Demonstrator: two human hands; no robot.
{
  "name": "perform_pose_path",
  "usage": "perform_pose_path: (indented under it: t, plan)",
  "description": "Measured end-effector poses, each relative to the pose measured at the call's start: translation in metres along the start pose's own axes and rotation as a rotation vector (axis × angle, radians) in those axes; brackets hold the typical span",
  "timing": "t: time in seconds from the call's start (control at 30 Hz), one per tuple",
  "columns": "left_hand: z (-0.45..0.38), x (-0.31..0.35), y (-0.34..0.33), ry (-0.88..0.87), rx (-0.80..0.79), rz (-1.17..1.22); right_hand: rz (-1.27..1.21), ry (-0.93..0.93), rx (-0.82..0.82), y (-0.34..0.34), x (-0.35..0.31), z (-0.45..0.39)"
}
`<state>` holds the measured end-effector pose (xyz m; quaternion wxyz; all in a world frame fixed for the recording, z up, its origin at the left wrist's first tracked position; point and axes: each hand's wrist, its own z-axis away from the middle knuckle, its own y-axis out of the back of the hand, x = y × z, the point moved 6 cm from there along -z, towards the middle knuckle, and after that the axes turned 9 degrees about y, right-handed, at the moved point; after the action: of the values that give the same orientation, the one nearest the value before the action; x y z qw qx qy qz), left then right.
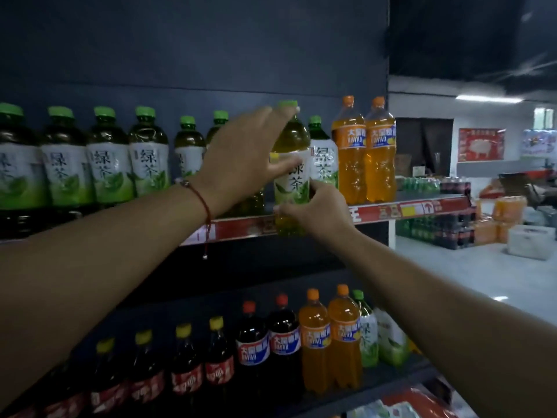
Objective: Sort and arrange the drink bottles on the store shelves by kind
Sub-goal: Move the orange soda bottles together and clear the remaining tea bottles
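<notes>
We face a dark shelf unit in a dim store; its upper shelf (422,208) has a red price strip along the edge, and a lower shelf (391,378) sits beneath it. To the right the room opens onto a pale floor (482,276) with stacked drink packs (437,227) and a white wall. On the upper shelf, green tea bottles (66,164) with green caps stand in a row, and two orange soda bottles (364,152) stand at its right end. Our hands grasp one tea bottle (291,164) at the shelf's front edge, beside the sodas: the left hand (241,164) curls round its shoulder and label, the right hand (316,209) grips its lower body. Below stand yellow-capped dark bottles (187,366), red-capped cola (268,336), two orange sodas (331,339) and a green tea.
</notes>
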<state>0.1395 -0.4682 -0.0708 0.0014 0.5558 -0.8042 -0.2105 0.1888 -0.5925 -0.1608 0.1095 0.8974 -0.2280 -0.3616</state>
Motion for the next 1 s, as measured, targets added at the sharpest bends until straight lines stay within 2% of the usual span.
perform_pose_path:
  t: [0.13,0.23,0.43,0.6,0.73,0.83,0.93,1.0]
  plan:
    - [-0.030,-0.016,-0.045,-0.095,-0.036,-0.188,0.054,-0.115,0.066,-0.010,0.014,-0.049]
    - [-0.037,-0.032,-0.083,-0.068,-0.124,-0.273,0.116,-0.130,0.094,-0.014,0.023,-0.071]
    - [-0.048,-0.059,-0.117,0.004,-0.248,-0.291,0.210,-0.057,0.180,-0.034,0.039,-0.091]
    - [-0.049,-0.064,-0.130,0.059,-0.299,-0.269,0.362,-0.008,0.163,-0.038,0.039,-0.089]
    - [-0.044,-0.065,-0.131,0.083,-0.311,-0.253,0.362,0.016,0.093,-0.039,0.039,-0.085]
    - [-0.039,-0.060,-0.127,0.101,-0.296,-0.267,0.390,0.064,-0.047,-0.032,0.037,-0.081]
    - [-0.030,-0.045,-0.116,0.088,-0.226,-0.259,0.584,0.156,-0.187,-0.013,0.029,-0.075]
    - [-0.024,-0.036,-0.114,0.114,-0.195,-0.207,0.753,0.209,-0.226,0.009,0.025,-0.078]
